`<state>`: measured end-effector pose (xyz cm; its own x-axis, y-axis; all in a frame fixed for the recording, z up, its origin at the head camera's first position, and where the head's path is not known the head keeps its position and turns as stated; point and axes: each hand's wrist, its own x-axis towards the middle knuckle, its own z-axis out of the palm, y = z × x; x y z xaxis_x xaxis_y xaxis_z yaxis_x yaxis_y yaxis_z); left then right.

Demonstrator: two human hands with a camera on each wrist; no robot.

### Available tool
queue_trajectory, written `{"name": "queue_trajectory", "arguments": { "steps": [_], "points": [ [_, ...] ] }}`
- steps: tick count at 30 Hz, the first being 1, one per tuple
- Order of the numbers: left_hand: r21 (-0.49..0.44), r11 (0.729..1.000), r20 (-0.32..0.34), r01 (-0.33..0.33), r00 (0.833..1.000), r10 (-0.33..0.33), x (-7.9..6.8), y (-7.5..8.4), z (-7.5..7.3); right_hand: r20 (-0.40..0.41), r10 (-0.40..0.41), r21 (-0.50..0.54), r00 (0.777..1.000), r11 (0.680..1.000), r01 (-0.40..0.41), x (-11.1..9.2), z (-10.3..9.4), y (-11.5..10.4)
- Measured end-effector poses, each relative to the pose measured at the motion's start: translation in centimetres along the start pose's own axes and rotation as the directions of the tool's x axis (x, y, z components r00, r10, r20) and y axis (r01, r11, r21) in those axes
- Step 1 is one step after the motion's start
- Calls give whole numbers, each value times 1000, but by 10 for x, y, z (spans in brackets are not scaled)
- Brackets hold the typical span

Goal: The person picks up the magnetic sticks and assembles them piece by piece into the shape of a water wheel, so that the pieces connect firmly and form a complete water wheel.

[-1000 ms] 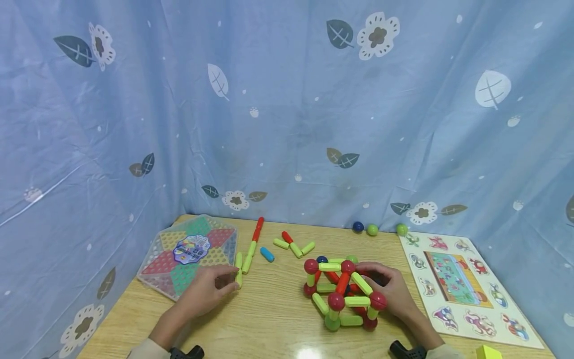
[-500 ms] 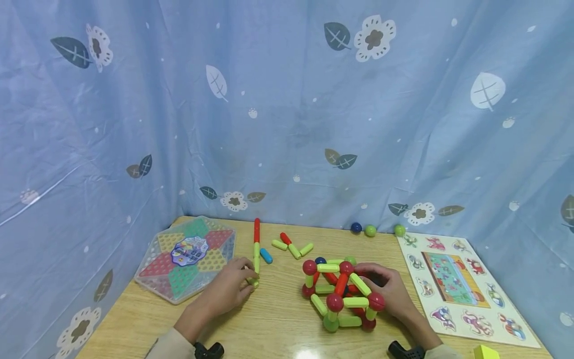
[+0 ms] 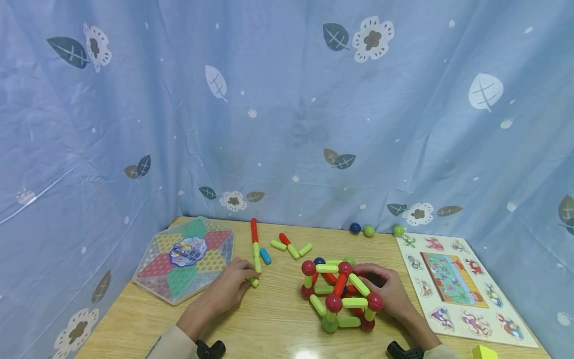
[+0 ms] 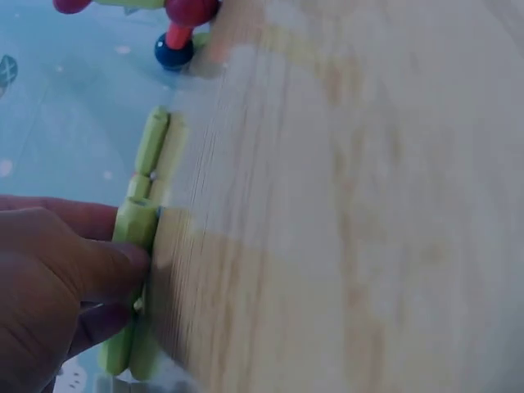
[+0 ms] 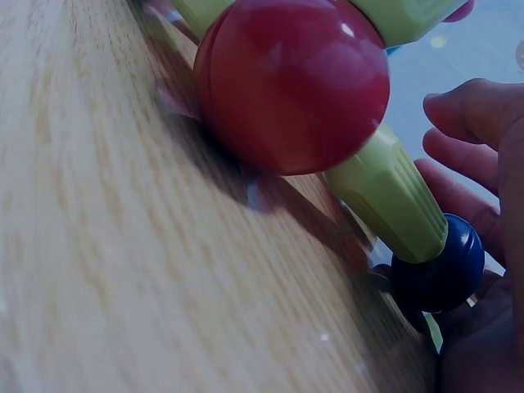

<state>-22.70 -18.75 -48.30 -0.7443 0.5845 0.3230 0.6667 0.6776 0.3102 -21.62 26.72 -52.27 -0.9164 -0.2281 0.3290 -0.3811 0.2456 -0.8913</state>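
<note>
My left hand (image 3: 228,286) pinches a light green magnetic rod (image 4: 135,225) between thumb and fingers, low over the wooden table (image 3: 278,309). Just beyond it lies a line of red and green rods (image 3: 256,254). Right of centre stands a frame of magnetic rods and balls (image 3: 334,303), with green and red rods joining red, blue and green balls. My right hand (image 3: 390,291) rests at the frame's right side, its fingers loosely bent and partly hidden behind it. In the right wrist view they lie close by a blue ball (image 5: 442,266), with the thumb apart.
A clear hexagonal board-game box (image 3: 188,252) lies at the left. Near the middle are a short blue rod (image 3: 265,256) and several loose rods (image 3: 289,246). Loose balls (image 3: 369,231) line the back edge. A puzzle board (image 3: 466,289) and yellow block (image 3: 484,352) are at the right.
My left hand has moved right from beside the box with green rod pieces, up to the line of rods, whose near end has swung right. The right hand and frame stay put.
</note>
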Motion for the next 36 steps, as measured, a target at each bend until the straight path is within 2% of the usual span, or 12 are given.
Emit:
{"name": "queue_trajectory", "arguments": {
  "steps": [3,6,10,13,17,19,21,23,26,29,36],
  "points": [
    [-12,1000,24,22,999,-22,0,-1,1,1,5,-8,1000,1000,-5,0,-1,1],
    [-78,995,63,66,996,-61,0,-2,-1,3,14,-12,1000,1000,-14,0,-1,1],
    [-223,964,106,148,986,-127,0,-3,-5,2,24,-19,1000,1000,-24,-1,0,1],
    [-301,942,81,146,989,-127,1,4,-7,5,36,-14,999,999,-36,-1,0,1],
    [-365,931,-28,5,999,-17,12,30,-8,14,41,-11,999,999,-41,0,0,0],
    [-370,924,-86,-101,994,74,22,47,-8,15,39,-9,999,999,-39,0,0,1],
    [-334,917,-140,-218,973,181,32,64,-7,14,36,-8,999,999,-36,0,0,1],
    [-265,909,-181,-323,942,282,43,79,-4,11,33,0,999,999,-33,-1,-1,2],
    [-141,894,-219,-424,895,390,56,95,4,11,25,14,1000,1000,-25,-2,0,3],
    [-62,887,-235,-457,871,432,63,105,12,13,19,14,1000,1000,-19,-2,1,3],
    [82,885,-277,-459,842,462,71,109,22,14,12,7,1000,1000,-12,0,0,1]
  ]
}}
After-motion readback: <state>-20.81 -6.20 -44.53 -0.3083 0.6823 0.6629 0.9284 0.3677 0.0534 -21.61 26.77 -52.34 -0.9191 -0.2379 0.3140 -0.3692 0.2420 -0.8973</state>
